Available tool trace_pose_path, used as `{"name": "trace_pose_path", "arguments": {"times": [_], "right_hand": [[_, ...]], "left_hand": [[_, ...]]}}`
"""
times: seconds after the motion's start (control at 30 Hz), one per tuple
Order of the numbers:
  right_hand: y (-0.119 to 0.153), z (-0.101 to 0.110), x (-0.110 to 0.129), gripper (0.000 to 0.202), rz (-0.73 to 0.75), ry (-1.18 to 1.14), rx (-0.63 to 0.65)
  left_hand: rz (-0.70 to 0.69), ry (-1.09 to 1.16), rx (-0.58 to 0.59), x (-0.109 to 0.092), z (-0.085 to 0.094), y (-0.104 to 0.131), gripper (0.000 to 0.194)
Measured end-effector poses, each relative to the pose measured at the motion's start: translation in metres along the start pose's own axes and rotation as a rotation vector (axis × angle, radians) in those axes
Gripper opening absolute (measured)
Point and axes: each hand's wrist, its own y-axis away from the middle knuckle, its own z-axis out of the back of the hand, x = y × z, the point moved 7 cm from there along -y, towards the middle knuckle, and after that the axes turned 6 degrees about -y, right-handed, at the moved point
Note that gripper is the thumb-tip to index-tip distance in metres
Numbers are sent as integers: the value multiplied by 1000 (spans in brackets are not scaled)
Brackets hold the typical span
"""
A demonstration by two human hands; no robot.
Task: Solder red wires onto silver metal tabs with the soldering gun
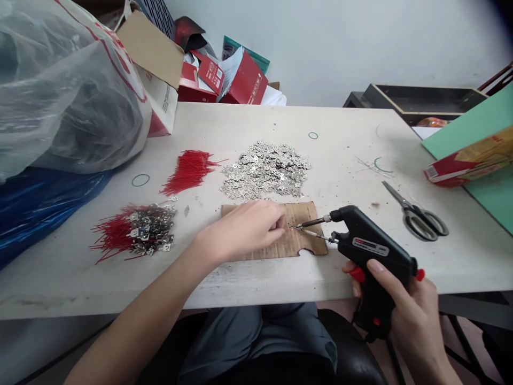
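Note:
My right hand (417, 313) is wrapped round the grip of a black soldering gun (371, 251), a finger at its red trigger. The gun's tip and its thin feed tube meet over a piece of brown cardboard (276, 252). Just left of the tip, my left hand (260, 224) is closed in a pinch on a thin red wire (288, 230). The wire's end lies at the tip, where a small metal part is too tiny to make out clearly. Behind the cardboard are a heap of small silver metal tabs (266, 171) and a bundle of red wires (188, 171).
A pile of red wires with metal tabs attached (136, 230) lies left of my forearm. Scissors (417, 211) rest on the right, near a red and yellow box (471, 160). A large plastic bag (72, 91) and open cartons (244, 77) stand along the back left.

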Motion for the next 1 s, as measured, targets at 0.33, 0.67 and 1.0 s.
{"name": "trace_pose_path", "arguments": {"times": [0.33, 0.67, 1.0], "right_hand": [[-1, 2, -2, 46, -6, 41, 13], [-1, 0, -1, 46, -28, 3, 1], [0, -2, 2, 46, -30, 17, 10]], "left_hand": [[-1, -3, 3, -1, 1, 0, 19], [3, 14, 3, 1, -1, 0, 21], [-5, -10, 0, 0, 0, 0, 19]]}}
